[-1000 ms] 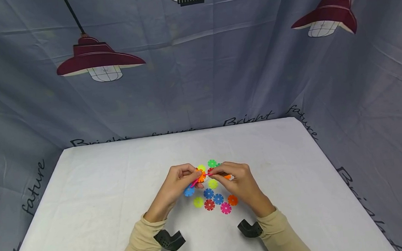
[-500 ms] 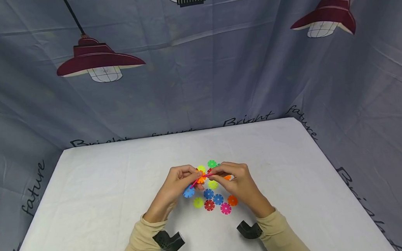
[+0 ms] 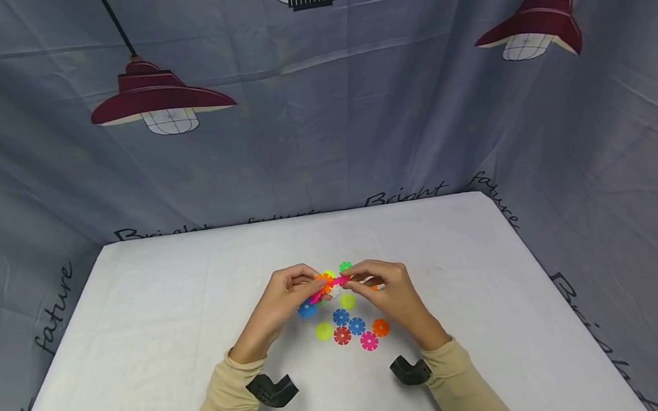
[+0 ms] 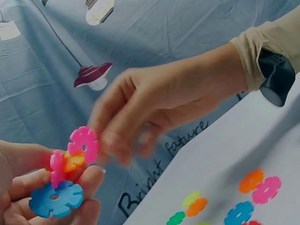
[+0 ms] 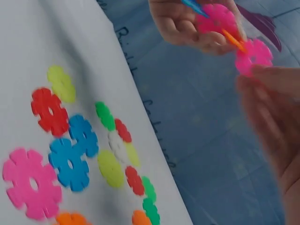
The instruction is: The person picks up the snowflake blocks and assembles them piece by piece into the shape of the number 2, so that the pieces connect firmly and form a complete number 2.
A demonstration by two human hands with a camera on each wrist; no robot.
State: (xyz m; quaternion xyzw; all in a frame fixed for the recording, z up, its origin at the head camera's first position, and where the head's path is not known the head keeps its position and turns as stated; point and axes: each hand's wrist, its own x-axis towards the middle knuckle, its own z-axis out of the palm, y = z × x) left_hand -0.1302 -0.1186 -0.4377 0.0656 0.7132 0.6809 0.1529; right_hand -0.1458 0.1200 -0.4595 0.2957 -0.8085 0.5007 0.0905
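Observation:
Several notched plastic snowflake discs are joined in a chain above the table. The chain runs from a blue disc (image 4: 43,205) through a pink disc (image 4: 56,171) and an orange disc (image 4: 74,162) to an outer pink disc (image 4: 76,139). My left hand (image 3: 278,303) grips the chain around the orange and inner pink discs, its fingers partly covering them. At the chain's right end, my right hand (image 3: 397,295) pinches the outer pink disc between thumb and fingertips, as the right wrist view shows; in the left wrist view those fingers are blurred.
Loose discs lie on the white table (image 3: 172,337) below the hands, among them a red disc (image 3: 342,336), a pink disc (image 3: 369,341), an orange disc (image 3: 380,327) and a yellow disc (image 3: 324,331). Several more lie behind, partly hidden by the hands. A grey printed curtain (image 3: 313,136) hangs behind the table.
Both hands have risen slightly with the chain. The outer pink disc, seen edge-on before, now shows more of its face, and the blue disc has shifted a little up and left.

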